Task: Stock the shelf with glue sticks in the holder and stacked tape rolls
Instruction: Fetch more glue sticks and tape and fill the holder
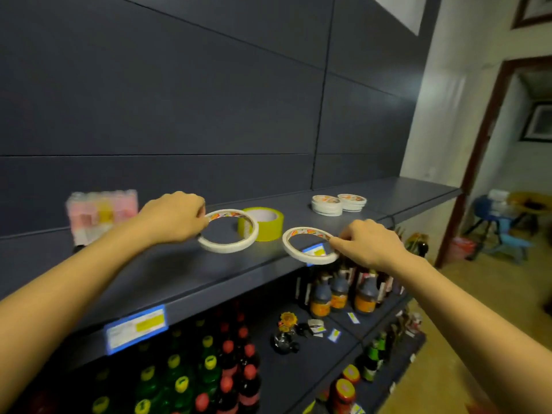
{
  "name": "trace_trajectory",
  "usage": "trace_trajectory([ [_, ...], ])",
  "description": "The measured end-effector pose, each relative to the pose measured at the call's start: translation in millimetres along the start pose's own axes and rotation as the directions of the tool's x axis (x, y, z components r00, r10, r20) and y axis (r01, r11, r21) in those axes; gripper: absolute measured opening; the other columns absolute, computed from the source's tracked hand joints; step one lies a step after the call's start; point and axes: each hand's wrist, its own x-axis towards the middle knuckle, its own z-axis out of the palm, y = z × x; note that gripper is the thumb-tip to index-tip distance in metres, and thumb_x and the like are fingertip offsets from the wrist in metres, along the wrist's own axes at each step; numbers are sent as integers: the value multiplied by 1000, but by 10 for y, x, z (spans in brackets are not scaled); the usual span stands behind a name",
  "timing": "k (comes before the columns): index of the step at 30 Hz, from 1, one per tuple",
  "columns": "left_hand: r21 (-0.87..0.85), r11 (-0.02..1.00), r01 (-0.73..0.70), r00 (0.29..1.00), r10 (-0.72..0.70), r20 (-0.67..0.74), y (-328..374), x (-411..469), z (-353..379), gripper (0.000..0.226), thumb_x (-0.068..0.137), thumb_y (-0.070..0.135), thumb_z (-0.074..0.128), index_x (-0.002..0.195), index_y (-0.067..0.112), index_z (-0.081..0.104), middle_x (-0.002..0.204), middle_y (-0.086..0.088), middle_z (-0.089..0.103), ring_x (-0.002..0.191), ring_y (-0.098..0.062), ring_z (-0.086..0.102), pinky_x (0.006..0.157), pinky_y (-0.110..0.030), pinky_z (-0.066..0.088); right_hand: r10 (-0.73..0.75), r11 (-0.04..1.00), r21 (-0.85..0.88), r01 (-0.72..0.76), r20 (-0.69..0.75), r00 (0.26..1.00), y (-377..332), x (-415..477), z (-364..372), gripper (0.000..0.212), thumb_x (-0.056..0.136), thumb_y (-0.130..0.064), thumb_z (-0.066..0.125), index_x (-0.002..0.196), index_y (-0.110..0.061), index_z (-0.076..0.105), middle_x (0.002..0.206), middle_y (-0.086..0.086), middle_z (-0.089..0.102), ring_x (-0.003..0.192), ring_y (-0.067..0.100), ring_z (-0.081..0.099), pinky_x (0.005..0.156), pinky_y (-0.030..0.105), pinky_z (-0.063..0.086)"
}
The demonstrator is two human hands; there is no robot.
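Two bare arms reach up to a dark flat shelf (167,273) with a smooth top. On its front edge are two blue price tags (136,328); the second one shows through a ring further right. Each hand holds one tape ring, so there are two rings. They are thin, round and white, with a big hole in the middle and a red and orange paper label on top. The left hand (173,218) pinches the left ring (228,249) by its rim with curled fingers, over the middle of the shelf. The right hand (369,243) pinches the right ring (312,260) by its rim at the front edge of the shelf. Just behind the left ring sits one fat yellow tape roll (268,227), lying flat. Off to the left by the back wall stands one blurry pack (101,215), pink and yellow inside shiny clear wrap. Further right on the shelf are two short stacks of white tape rolls (327,206), side by side and touching. I cannot tell how many are in each stack.
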Motion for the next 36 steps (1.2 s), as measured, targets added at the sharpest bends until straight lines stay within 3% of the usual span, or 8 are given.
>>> trace_trajectory([
  [3, -61, 997, -36, 999, 35, -14, 521, 164, 120, 16, 94, 29, 48, 91, 16, 56, 96, -6, 63, 90, -27, 58, 74, -35, 45, 40, 999, -2, -40, -5, 999, 481, 32, -63, 46, 90, -51, 46, 64, -17, 62, 74, 7, 57, 74, 28, 52, 59, 30, 36],
  [6, -41, 997, -71, 997, 71, -21, 951, 363, 189, 13, 93, 27, 48, 92, 15, 55, 100, -7, 63, 91, -28, 58, 72, -34, 43, 80, 997, 0, -80, -12, 997, 883, 74, -91, 49, 90, -53, 45, 60, -17, 57, 70, 5, 56, 72, 27, 52, 54, 27, 33],
  [13, 61, 992, -111, 994, 112, -15, 1688, 1015, 359, 17, 96, 30, 46, 98, 15, 54, 89, -3, 55, 81, -21, 52, 68, -32, 38, 156, 987, 22, -157, 16, 988, 1634, 287, -32, 52, 93, -54, 43, 52, -22, 49, 57, -2, 50, 54, 11, 44, 46, 25, 28],
  [18, 8, 997, -82, 996, 82, 30, 1961, 1644, 541, 22, 94, 25, 50, 101, 7, 61, 95, -11, 63, 91, -28, 61, 75, -35, 46, 164, 987, 7, -164, -13, 986, 2080, 644, 81, 55, 91, -56, 45, 49, -21, 48, 56, -3, 49, 60, 19, 49, 47, 26, 28],
  [21, 4, 998, -65, 996, 64, 61, 2103, 2024, 683, 22, 93, 23, 50, 102, 6, 61, 91, -9, 60, 88, -27, 58, 73, -34, 43, 166, 986, 0, -166, -15, 986, 2295, 931, 167, 56, 90, -59, 45, 49, -20, 50, 55, -1, 50, 63, 22, 52, 48, 26, 30],
  [27, 69, 997, -39, 998, 35, 61, 2356, 2719, 885, 22, 93, 20, 50, 109, 8, 58, 106, -11, 63, 85, -25, 51, 78, -35, 44, 177, 984, -5, -177, 3, 984, 2612, 1548, 314, 55, 93, -55, 43, 49, -21, 45, 52, -4, 46, 51, 12, 43, 46, 24, 27],
  [32, 142, 990, 21, 995, -34, 90, 2479, 3106, 1017, 16, 94, 21, 50, 101, 9, 59, 93, -8, 56, 82, -23, 49, 73, -33, 38, 177, 981, 82, -178, 16, 984, 2820, 2002, 488, 52, 90, -56, 46, 51, -22, 52, 54, -3, 48, 57, 16, 48, 50, 24, 32],
  [36, 161, 982, 99, 984, -121, 131, 2521, 3249, 1122, 27, 93, 23, 51, 114, 8, 58, 115, -10, 61, 89, -25, 51, 81, -36, 40, 153, 980, 122, -157, 41, 987, 2895, 2273, 592, 50, 89, -59, 44, 59, -21, 59, 66, 0, 58, 70, 21, 56, 61, 28, 39],
])
